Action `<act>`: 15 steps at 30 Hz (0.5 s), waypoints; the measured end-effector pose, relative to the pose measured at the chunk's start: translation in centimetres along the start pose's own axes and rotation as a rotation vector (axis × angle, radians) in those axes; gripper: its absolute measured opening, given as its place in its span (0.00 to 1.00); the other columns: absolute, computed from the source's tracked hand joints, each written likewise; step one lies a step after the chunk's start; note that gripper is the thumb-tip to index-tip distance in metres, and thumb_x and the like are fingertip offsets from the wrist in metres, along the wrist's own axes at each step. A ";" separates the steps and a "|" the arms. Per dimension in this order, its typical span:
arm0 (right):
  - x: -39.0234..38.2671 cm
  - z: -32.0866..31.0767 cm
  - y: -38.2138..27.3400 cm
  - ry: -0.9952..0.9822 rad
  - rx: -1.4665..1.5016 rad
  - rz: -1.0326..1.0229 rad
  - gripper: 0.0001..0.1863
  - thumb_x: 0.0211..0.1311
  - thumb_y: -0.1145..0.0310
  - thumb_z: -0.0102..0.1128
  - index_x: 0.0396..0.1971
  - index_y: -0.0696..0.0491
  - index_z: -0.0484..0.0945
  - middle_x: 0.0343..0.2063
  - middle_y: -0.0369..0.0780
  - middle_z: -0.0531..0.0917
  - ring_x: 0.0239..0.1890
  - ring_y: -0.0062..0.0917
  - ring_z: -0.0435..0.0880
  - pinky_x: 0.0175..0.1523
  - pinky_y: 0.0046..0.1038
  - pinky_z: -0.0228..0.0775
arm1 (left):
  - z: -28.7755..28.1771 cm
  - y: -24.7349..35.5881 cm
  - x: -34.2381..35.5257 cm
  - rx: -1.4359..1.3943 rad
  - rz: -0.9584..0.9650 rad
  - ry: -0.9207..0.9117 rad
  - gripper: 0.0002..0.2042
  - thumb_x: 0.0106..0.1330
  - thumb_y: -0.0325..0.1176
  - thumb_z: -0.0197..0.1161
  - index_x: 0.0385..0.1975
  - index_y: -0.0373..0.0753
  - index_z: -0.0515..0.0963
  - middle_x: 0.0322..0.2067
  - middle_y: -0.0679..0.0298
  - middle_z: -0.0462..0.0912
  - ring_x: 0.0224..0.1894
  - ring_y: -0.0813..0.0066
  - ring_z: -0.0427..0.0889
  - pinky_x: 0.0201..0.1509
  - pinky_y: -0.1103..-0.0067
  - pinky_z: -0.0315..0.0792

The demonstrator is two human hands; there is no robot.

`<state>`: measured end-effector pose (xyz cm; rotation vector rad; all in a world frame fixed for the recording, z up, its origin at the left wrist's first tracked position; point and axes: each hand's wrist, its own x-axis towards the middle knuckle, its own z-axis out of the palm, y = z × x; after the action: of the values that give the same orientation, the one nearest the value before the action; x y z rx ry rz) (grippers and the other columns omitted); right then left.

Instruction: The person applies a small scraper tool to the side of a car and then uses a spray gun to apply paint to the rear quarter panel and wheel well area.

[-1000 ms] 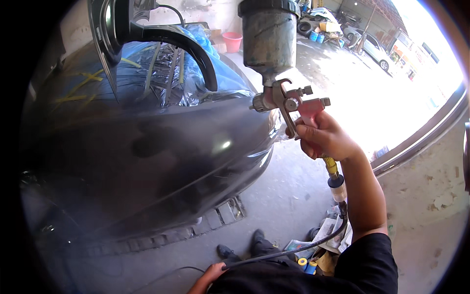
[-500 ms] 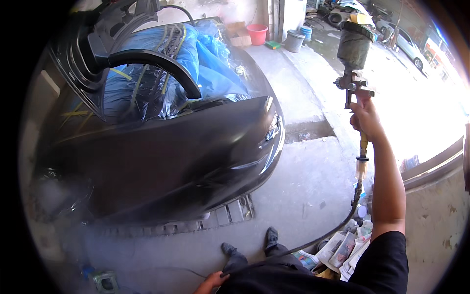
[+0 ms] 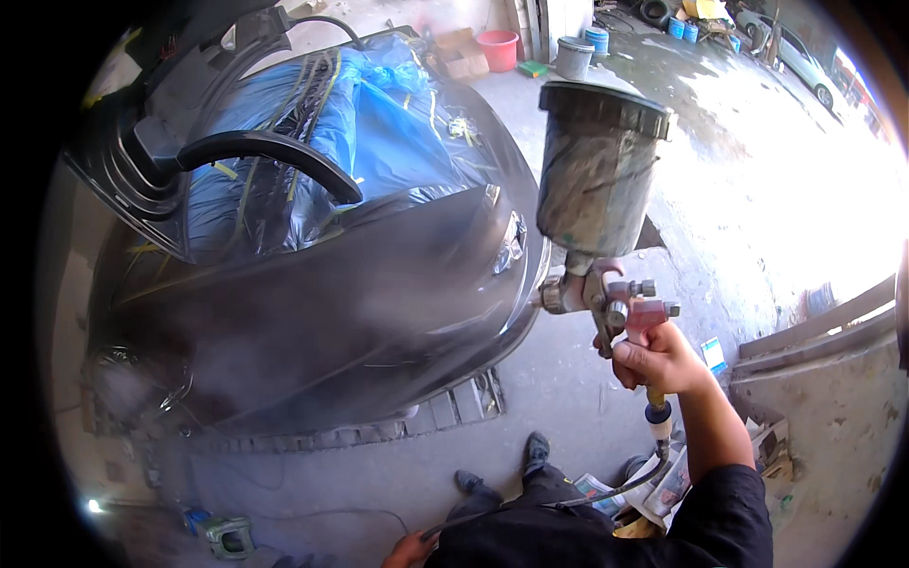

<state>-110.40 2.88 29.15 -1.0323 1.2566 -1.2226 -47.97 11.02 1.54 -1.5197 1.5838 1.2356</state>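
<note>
My right hand (image 3: 655, 362) is wrapped round the handle of a paint spray gun (image 3: 595, 293). A stained dark cup (image 3: 601, 175) stands upright on top of the gun, and the nozzle points left at the dark front fender (image 3: 312, 331) of a car, apart from it. Whether the trigger is pulled is hard to tell. From the handle's base an air hose (image 3: 587, 499) curves down across my waist. At the lower edge my left hand (image 3: 409, 549) is closed on that hose, partly cut off. Blue plastic sheeting (image 3: 398, 133) with tape strips covers the car's hood area.
Grey mist hangs over the fender. A raised black car part (image 3: 275, 151) arches above the sheeting. Newspapers (image 3: 653, 488) and litter lie by my right side. A floor grate (image 3: 454, 402) runs below the car. Farther off are a red tub (image 3: 497, 49) and a grey bucket (image 3: 574, 59).
My right hand has brought the spray gun left and closer, from the far right to beside the fender's front end. The mist over the fender looks more widespread. My left hand stays low on the hose.
</note>
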 end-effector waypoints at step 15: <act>8.7 -8.9 5.8 0.470 -0.233 -0.133 0.12 0.63 0.65 0.54 0.24 0.53 0.66 0.10 0.33 0.70 0.10 0.15 0.68 0.16 0.19 0.57 | -1.1 7.2 -1.5 0.073 0.002 0.069 0.31 0.60 0.63 0.47 0.38 0.37 0.77 0.38 0.46 0.79 0.46 0.49 0.77 0.49 0.64 0.69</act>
<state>-119.41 -4.37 21.76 -1.0406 1.7481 -1.5040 -54.57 9.91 4.76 -1.5294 1.6570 1.1248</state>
